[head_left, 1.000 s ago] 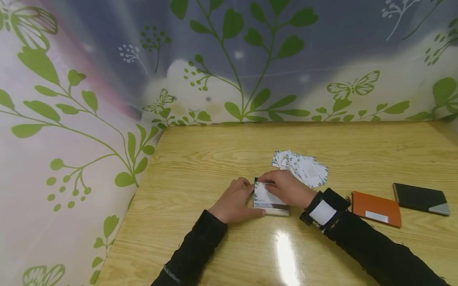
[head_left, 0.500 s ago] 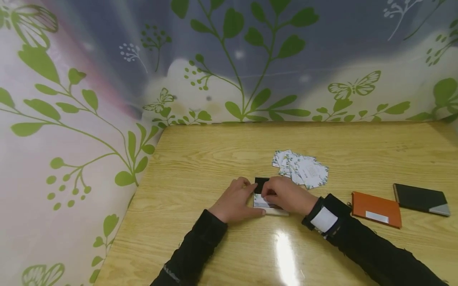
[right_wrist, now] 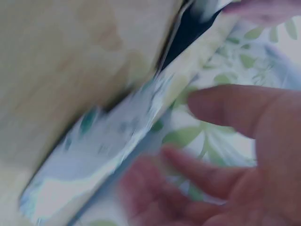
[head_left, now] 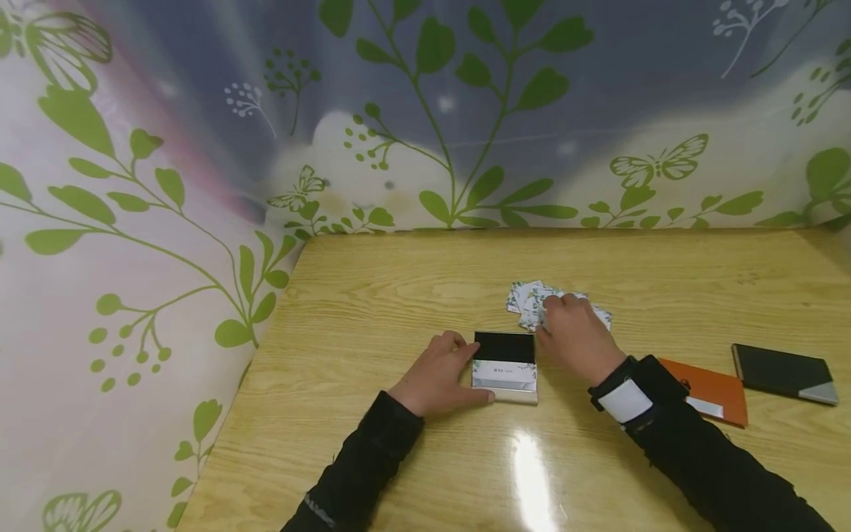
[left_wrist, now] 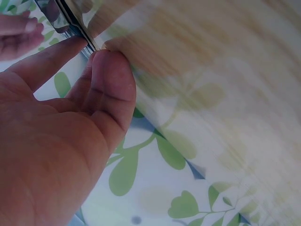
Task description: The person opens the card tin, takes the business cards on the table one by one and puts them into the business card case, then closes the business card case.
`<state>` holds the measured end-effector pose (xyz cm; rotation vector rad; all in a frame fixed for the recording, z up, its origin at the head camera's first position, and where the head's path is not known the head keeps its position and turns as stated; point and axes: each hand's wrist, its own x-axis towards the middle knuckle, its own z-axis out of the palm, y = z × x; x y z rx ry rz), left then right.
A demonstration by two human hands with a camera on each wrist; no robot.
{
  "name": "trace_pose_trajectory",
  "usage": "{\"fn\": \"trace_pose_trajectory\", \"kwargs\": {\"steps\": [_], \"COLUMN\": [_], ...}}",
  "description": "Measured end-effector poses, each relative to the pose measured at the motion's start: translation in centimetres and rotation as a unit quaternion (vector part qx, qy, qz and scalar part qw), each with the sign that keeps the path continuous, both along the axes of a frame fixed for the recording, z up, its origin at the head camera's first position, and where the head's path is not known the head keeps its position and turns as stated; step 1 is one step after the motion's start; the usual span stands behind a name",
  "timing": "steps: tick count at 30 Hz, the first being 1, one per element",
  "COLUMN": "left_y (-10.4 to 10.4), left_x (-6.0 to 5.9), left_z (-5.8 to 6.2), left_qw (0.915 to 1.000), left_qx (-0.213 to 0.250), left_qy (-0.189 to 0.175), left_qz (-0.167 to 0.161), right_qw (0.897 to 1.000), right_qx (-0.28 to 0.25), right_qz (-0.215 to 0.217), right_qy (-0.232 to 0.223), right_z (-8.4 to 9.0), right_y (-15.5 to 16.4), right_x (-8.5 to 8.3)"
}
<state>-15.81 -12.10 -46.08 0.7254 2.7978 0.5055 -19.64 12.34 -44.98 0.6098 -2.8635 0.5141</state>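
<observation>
On the table an open card case (head_left: pixel 504 347), black inside with a silver front edge, has a white card (head_left: pixel 501 371) with a leafy print in its lower pocket. My left hand (head_left: pixel 435 373) steadies the case from the left, thumb at the front edge and forefinger at the left side. In the left wrist view its fingertips meet the edge of the case. My right hand (head_left: pixel 578 336) is over a spread of similar white cards (head_left: pixel 527 292), hiding part of them. The right wrist view shows its thumb and fingers apart, nothing between them, beside the cards (right_wrist: pixel 108 141).
To the right lie an orange case (head_left: pixel 725 410) with a silver plate, partly behind the right wrist strap, and a black case (head_left: pixel 781 369) with a silver corner. A leaf-printed curtain (head_left: pixel 425 148) borders the wooden table (head_left: pixel 372 295) at the back and left.
My right hand has come off the card in the case, which slid down into the pocket, and moved up and right to the spread cards. My left hand stays at the case.
</observation>
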Motion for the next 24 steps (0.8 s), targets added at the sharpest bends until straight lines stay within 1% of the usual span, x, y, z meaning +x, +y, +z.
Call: {"fn": "trace_pose_trajectory", "kwargs": {"steps": [2, 3, 6, 11, 13, 15, 17, 19, 22, 24], "left_y": [0.0, 0.0, 0.0, 0.1, 0.1, 0.1, 0.1, 0.1, 0.1, 0.1], "left_x": [0.0, 0.1, 0.1, 0.1, 0.1, 0.1, 0.1, 0.1, 0.1, 0.1], "left_z": [0.0, 0.0, 0.0, -0.1, -0.1, -0.1, -0.2, -0.2, -0.1, 0.0], "left_qw": [1.0000, 1.0000, 1.0000, 1.0000, 1.0000, 1.0000, 1.0000, 1.0000, 1.0000, 1.0000], "left_qx": [-0.002, -0.003, -0.003, -0.004, -0.004, -0.004, -0.004, -0.004, -0.006, -0.005], "left_qy": [-0.003, -0.004, -0.006, -0.003, -0.004, -0.004, -0.004, -0.004, -0.004, -0.004], "left_qz": [0.002, 0.003, 0.005, 0.003, 0.003, 0.004, 0.004, 0.003, 0.003, 0.002], "right_qw": [0.999, 0.998, 0.997, 0.996, 0.996, 0.994, 0.991, 0.988, 0.986, 0.986], "right_qx": [0.033, 0.045, 0.050, 0.038, 0.053, 0.073, 0.101, 0.125, 0.140, 0.131], "right_qz": [-0.033, -0.043, -0.059, -0.050, -0.036, -0.033, -0.035, -0.047, -0.071, -0.088], "right_qy": [0.017, 0.018, -0.014, -0.061, -0.063, -0.074, -0.075, -0.073, -0.059, -0.048], "right_z": [0.1, 0.2, 0.2, 0.3, 0.5, 0.8, 1.0, 1.3, 1.5, 1.8], "right_y": [0.9, 1.2, 1.9, 2.2, 2.2, 2.2, 2.1, 2.0, 2.0, 2.3], "right_x": [0.0, 0.0, 0.1, 0.1, 0.1, 0.3, 0.5, 0.8, 1.0, 0.9]}}
